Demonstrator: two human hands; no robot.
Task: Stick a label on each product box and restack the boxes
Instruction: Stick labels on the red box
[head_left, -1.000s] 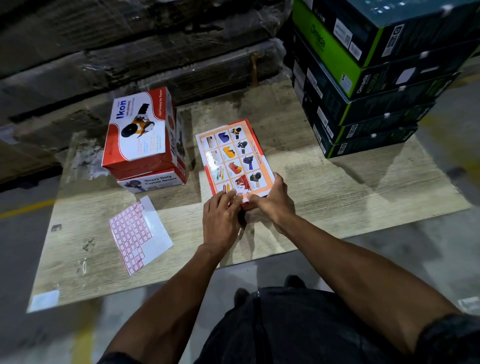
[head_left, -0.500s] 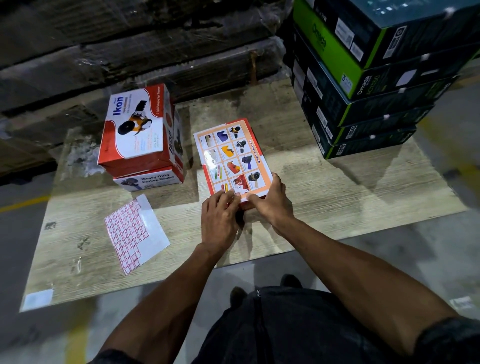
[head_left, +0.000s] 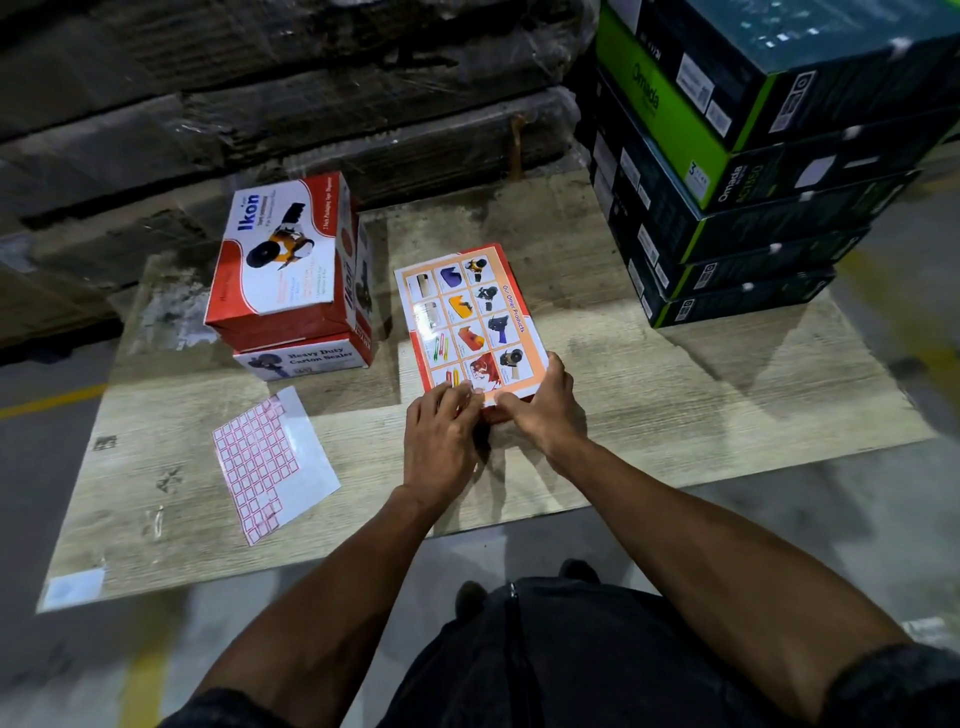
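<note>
— Hands?
— My left hand (head_left: 441, 431) presses flat fingers on the near edge of the box (head_left: 470, 317); my right hand (head_left: 545, 410) grips its corner. It lies on the board (head_left: 675, 395).
— Handling?
— Light, stiff cardboard, I reckon; take it by the side edges.

A warehouse: shrink-wrapped cartons (head_left: 291, 104), stacked product boxes (head_left: 727, 171), concrete floor (head_left: 779, 519).

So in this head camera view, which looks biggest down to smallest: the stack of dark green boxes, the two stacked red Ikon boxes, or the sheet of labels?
1. Stack of dark green boxes, though it runs past the frame edge.
2. Two stacked red Ikon boxes.
3. Sheet of labels, flat on the board; it looks only slightly smaller, so that ranking is unsure.
</note>
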